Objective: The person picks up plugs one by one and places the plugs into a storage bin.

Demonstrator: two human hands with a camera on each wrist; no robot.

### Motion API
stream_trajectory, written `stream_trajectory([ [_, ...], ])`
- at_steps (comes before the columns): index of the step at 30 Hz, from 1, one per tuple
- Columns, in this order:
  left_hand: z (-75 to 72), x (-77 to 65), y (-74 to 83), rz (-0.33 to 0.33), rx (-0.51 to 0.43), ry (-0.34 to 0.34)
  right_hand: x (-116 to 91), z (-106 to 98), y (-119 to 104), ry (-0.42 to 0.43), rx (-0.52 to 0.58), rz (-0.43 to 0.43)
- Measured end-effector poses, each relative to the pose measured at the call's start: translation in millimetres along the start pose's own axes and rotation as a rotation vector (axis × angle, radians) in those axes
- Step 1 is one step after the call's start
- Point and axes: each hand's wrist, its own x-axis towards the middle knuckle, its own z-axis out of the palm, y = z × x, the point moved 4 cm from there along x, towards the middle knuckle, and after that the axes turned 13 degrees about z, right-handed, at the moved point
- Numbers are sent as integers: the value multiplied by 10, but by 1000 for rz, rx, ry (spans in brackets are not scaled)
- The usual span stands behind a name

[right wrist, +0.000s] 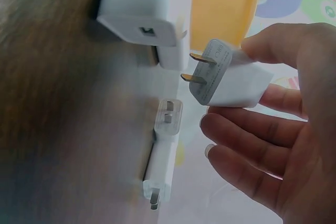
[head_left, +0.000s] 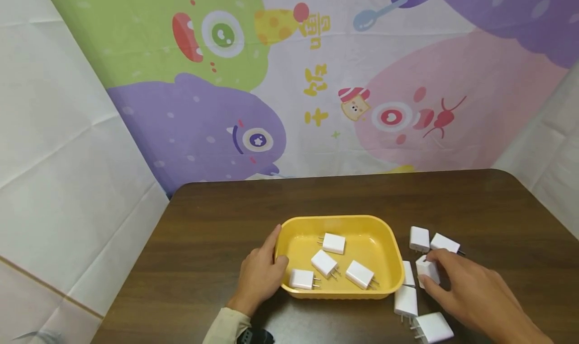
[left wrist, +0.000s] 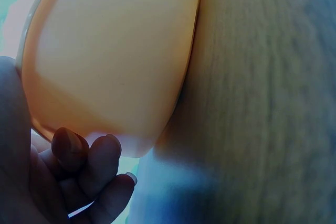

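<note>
Tray is gripped at left edge by left hand; right hand pinches charger beyond right edge.

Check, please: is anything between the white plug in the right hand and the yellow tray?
Yes: one white boxy plastic plug lies beside the yellow rectangular plastic tray, between it and the two-pronged white boxy plug in the right hand. The tray's raised right wall stands there too, so lifting over both might help.

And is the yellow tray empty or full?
Neither, it's partly filled: the head view shows four white chargers lying inside the yellow tray, with bare yellow bottom showing around them.
</note>
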Motion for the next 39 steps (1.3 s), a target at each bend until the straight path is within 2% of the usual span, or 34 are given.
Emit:
stream_trajectory([
  [4,-7,3,6,-3,5,-2,-2,-40,-58,42,11,-26],
  [10,-8,-1,14,-10,-2,-9,33,-74,-168,6,9,-3],
  [14,-8,-1,12,-13,-1,-11,50,-103,-226,14,21,-16],
  [26,-7,-2,17,-28,-6,-21,64,-240,-398,268,114,-178],
  [29,-4,-2,13,-39,-11,-23,86,-272,-466,258,121,-187],
  [35,-4,-14,6,-14,8,-9,124,-265,-611,166,107,-180],
  [39,1,-8,-1,-10,4,-10,140,-249,-695,160,108,-198],
])
